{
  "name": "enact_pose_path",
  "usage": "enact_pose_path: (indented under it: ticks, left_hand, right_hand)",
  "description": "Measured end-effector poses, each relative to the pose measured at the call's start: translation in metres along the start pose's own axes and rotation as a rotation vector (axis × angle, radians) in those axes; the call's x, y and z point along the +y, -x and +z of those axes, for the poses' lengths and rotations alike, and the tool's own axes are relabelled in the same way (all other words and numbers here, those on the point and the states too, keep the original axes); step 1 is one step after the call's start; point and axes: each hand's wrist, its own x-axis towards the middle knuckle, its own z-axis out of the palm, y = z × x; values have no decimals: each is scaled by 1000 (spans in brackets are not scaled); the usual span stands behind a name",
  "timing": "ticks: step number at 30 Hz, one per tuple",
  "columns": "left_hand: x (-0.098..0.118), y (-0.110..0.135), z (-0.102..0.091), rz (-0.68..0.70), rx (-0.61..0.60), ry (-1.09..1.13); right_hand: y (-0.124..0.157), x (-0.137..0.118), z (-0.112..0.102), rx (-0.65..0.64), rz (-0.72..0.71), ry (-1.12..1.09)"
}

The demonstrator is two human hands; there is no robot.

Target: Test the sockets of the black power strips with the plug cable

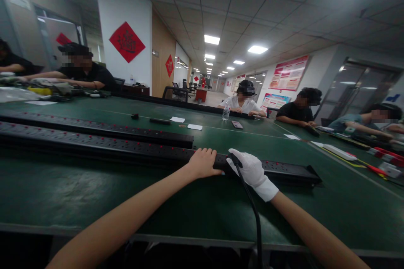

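Note:
A long black power strip [132, 151] with red switches lies across the green table [94, 193]. My bare left hand [204, 163] rests on the strip's near edge, fingers curled over it. My right hand [249, 169], in a white glove, sits just to the right on the same strip and grips a black plug whose cable [252, 210] runs down toward me. The strip's right end [311, 173] lies past my gloved hand.
A second long black strip [104, 128] lies behind the first. Paper slips [195, 126], a phone [237, 124] and a water bottle [226, 111] sit farther back. Several people sit around the table; white and red parts [372, 157] lie at right.

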Motion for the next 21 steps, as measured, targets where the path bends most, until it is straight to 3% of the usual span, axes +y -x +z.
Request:
enact_pose_path:
  ticks: [14,21]
  left_hand:
    - [6,11,-5,80,48,-41]
    - [5,12,0,77,74,-22]
  right_hand:
    - [0,-11,2,59,99,-178]
    - [0,-10,2,49,79,-204]
